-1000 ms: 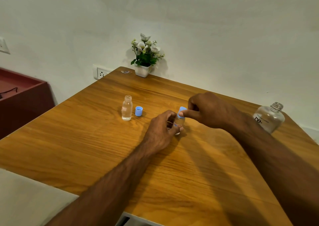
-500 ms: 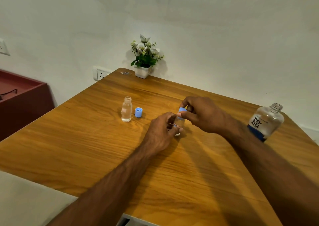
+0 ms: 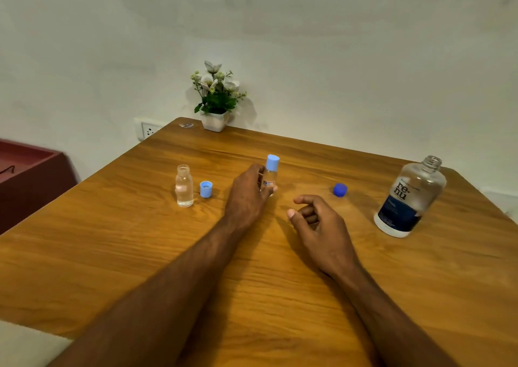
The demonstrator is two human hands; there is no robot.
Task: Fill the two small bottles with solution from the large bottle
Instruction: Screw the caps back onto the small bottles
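Small bottles number two on the wooden table. We find the capped small bottle upright near the table's centre, its light blue cap seated on the neck, and our left hand wrapped around its body, fingers closed on the clear wall. We note clear liquid inside, though its level is hidden by the hand.

We find the open small bottle standing upright to the left, apart from the hand, filled with clear liquid to roughly its shoulder. Its loose light blue cap lies just beside it on the right, open side upward.

We record our right hand hovering low over the table to the right of the capped bottle, touching nothing, its fingers loosely curled and holding nothing.

We find the large bottle standing at the right side of the table, well apart from both hands, uncapped, with a dark blue label and the lettering "re-nu". It appears tilted in this wide-angle view; we cannot tell whether it truly leans. A dark blue cap lies on the table between the right hand and the large bottle, touching neither.

At the far corner stands a potted flower arrangement in a white pot. A wall socket sits on the wall beside it, and a red cabinet stands to the left of the table.
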